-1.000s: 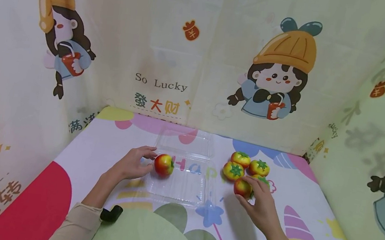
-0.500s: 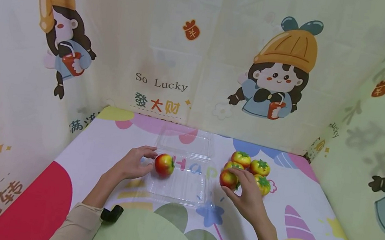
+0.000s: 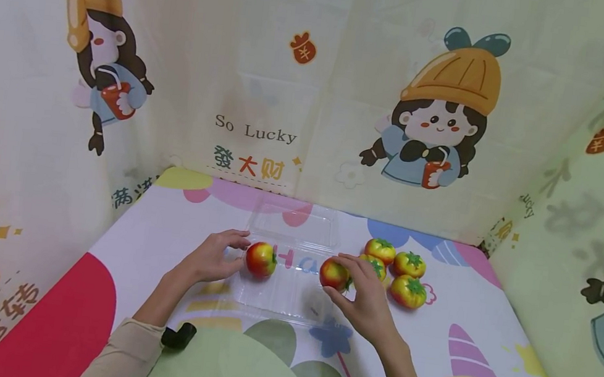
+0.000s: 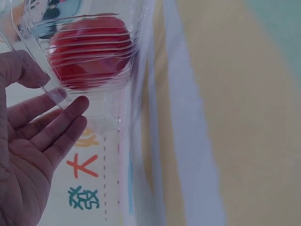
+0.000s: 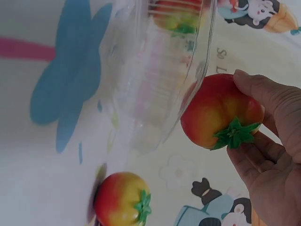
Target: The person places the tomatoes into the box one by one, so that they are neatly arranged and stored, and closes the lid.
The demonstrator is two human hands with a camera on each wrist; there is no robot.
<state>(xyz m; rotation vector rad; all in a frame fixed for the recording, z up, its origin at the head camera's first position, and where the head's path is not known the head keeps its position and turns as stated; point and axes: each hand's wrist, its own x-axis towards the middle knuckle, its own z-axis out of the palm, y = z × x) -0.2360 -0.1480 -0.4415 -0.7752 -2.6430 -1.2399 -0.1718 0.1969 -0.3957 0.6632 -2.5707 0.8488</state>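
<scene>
In the head view, a clear plastic box point(image 3: 278, 301) lies with its lid point(image 3: 292, 221) folded back. One red-yellow tomato point(image 3: 261, 260) sits at its left end. My left hand point(image 3: 213, 256) is at the box's left edge, thumb and fingers apart at the rim; the left wrist view shows the fingers fairly straight, touching the clear rim. My right hand point(image 3: 364, 298) pinches a second tomato point(image 5: 221, 113) by its sides, thumb opposite fingers, over the right end of the box. Its green leafy top point(image 5: 237, 134) points toward the palm.
Right of the box several more tomatoes point(image 3: 407, 292) stand in a loose group, green tops up. The cloth-covered table point(image 3: 194, 350) is printed with coloured shapes. Patterned curtains point(image 3: 334, 105) enclose its back and sides.
My right hand has carried its tomato leftward, from the group to above the box's right end. The left hand and the tomato in the box stay in place.
</scene>
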